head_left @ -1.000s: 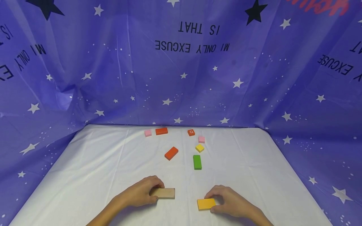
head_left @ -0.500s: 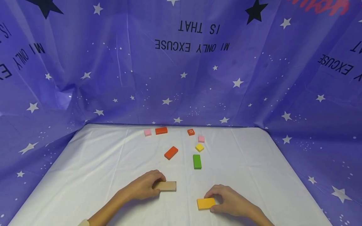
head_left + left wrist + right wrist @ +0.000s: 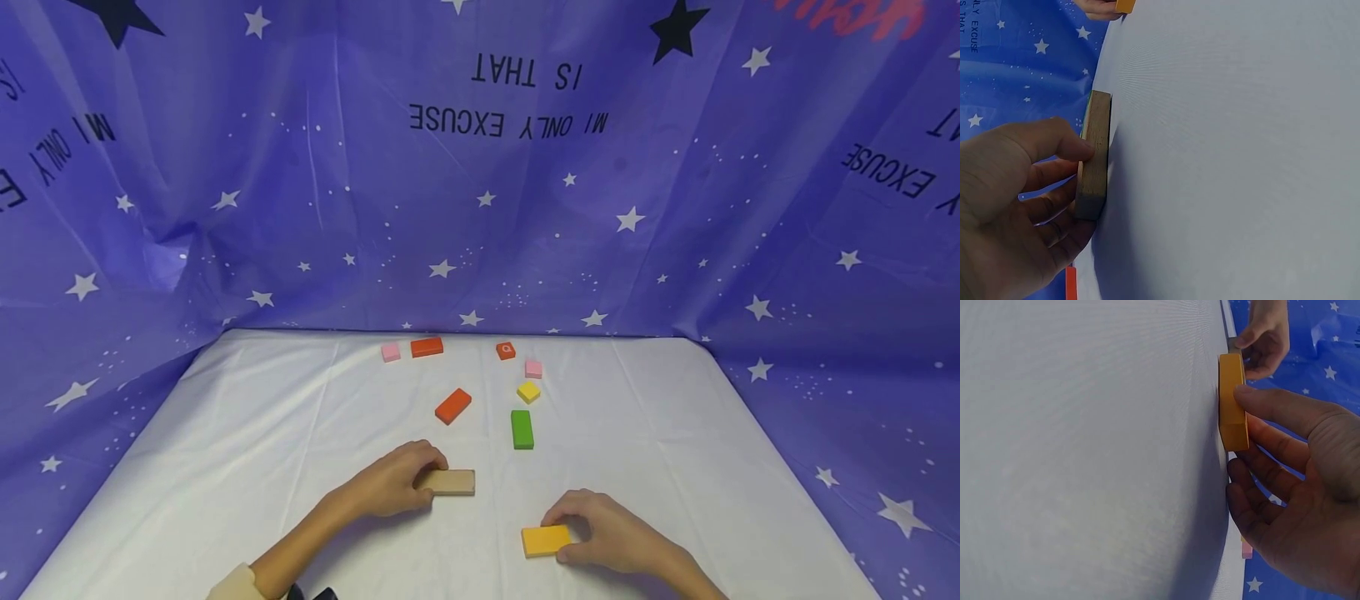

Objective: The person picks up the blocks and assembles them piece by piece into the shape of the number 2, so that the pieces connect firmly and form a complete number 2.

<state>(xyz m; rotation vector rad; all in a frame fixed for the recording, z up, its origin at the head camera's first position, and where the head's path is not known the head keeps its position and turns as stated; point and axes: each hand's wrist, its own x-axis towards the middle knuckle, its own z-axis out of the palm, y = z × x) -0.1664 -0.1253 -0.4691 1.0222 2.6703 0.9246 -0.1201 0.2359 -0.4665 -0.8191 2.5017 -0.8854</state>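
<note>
My left hand pinches a plain wooden block by its left end, thumb on the near side and fingers on the far side. In the left wrist view the thumb presses the long edge of this wooden block, low over the white cloth. To the right and a little nearer, my right hand pinches a yellow-orange block by its right end. The right wrist view shows the thumb on the orange block's side, with the lower fingers curled beneath. A gap of cloth separates the two blocks.
Beyond the hands lie a green block, a tilted red block, a small yellow block and pink blocks. Another red block and a red letter block sit near the white table's far edge, before a purple curtain.
My left hand has slid the wooden block away from me and slightly to the right. The right hand and the orange block have stayed in place.
</note>
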